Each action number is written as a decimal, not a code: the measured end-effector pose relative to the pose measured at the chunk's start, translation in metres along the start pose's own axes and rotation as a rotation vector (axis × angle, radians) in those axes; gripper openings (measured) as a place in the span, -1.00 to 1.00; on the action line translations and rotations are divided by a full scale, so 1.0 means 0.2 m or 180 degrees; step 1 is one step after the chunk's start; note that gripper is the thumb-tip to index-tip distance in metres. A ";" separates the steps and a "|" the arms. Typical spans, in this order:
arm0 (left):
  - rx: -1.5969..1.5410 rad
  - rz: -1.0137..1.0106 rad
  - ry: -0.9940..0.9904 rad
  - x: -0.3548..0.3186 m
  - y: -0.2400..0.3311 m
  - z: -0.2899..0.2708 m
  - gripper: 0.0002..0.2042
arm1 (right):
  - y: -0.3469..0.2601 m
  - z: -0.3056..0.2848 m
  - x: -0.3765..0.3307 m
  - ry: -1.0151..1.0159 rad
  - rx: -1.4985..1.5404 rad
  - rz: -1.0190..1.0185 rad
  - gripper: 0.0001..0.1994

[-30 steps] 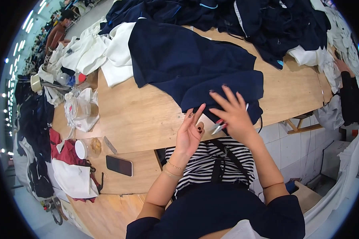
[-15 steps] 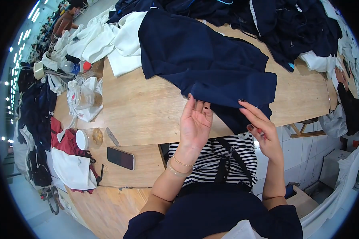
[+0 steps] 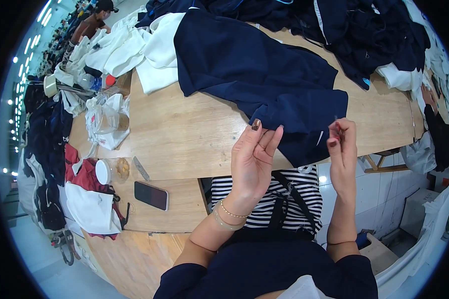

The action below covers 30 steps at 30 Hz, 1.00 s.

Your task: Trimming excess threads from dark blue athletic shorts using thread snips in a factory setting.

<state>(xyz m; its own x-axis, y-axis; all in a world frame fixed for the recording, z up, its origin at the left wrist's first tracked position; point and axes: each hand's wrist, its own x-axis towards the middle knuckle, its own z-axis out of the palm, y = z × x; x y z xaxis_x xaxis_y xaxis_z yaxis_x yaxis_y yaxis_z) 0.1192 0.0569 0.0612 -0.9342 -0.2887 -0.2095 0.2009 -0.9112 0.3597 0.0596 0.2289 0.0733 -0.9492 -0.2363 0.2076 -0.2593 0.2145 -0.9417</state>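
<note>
A navy garment (image 3: 234, 55) lies spread over the table, its near end folded and hanging toward me. At that end my left hand (image 3: 254, 159) is turned palm up. Its thumb and fingers are closed at the cloth's edge, though the fingertips are partly hidden. My right hand (image 3: 343, 159) is at the garment's near right corner, just off the cloth. Its fingers are closed round a small red-handled tool (image 3: 337, 130), mostly covered by them. A short white mark (image 3: 320, 138) shows on the navy cloth between my hands.
A phone (image 3: 151, 195), a lidded jar (image 3: 112, 171) and a bagged plastic cup (image 3: 107, 121) lie at left. White cloth (image 3: 157, 47) and dark garments (image 3: 374, 40) are piled at the back. Striped fabric (image 3: 264, 207) covers my lap. Another person (image 3: 87, 27) is far left.
My left hand has moved slightly right, its thumb now in front of the cloth. My right hand has drawn back rightward off the cloth, its fingers more closed. The garment's near fold has shifted.
</note>
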 end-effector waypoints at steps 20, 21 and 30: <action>0.0133 -0.0161 0.0132 -0.02 -0.01 0.06 -0.84 | -0.11 0.14 0.09 0.0176 -0.1032 -0.1008 -0.72; 0.0113 -0.0142 0.0035 -0.02 -0.01 0.05 -0.84 | -0.11 0.15 0.09 0.0182 -0.1005 -0.0999 -0.72; 0.0143 -0.0125 0.0149 -0.02 -0.02 0.05 -0.87 | -0.12 0.14 0.08 0.0144 -0.1116 -0.0932 -0.73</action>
<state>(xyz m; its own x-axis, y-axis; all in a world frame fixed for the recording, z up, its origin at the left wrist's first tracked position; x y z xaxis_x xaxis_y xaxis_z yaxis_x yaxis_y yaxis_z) 0.1197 0.0643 0.0705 -0.9261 -0.2673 -0.2662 0.1498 -0.9082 0.3907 0.0550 0.1938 0.0923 -0.8319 -0.2947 0.4702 -0.5549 0.4544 -0.6968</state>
